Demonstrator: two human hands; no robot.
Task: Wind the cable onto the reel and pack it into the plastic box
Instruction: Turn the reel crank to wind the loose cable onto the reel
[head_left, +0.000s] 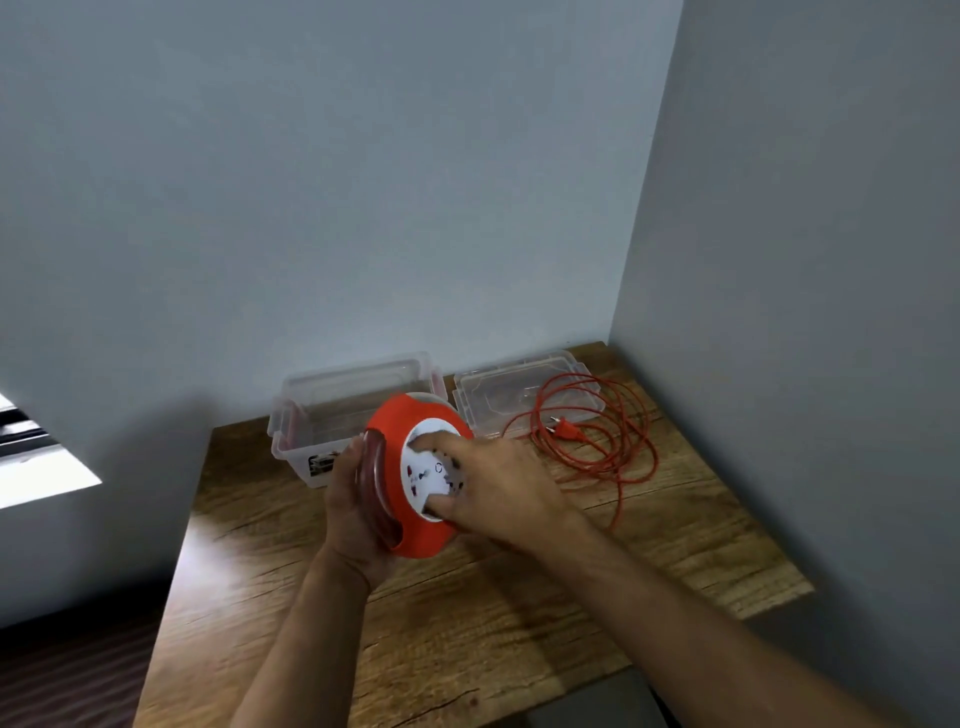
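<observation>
An orange cable reel (400, 447) with a white socket face is held above the wooden table. My left hand (350, 512) grips its clear rear flange from the left. My right hand (493, 491) rests on the white face, thumb and fingers spread across it. The orange cable (597, 436) lies in loose loops on the table to the right, its plug (566, 428) in the middle of the loops; one strand runs back toward the reel under my right wrist. The clear plastic box (332, 410) stands open behind the reel, partly hidden by it.
The clear box lid (519, 389) lies flat beside the box, under part of the cable loops. The wooden table (467, 623) sits in a corner, walls behind and to the right. Its left and front edges drop to a dark floor.
</observation>
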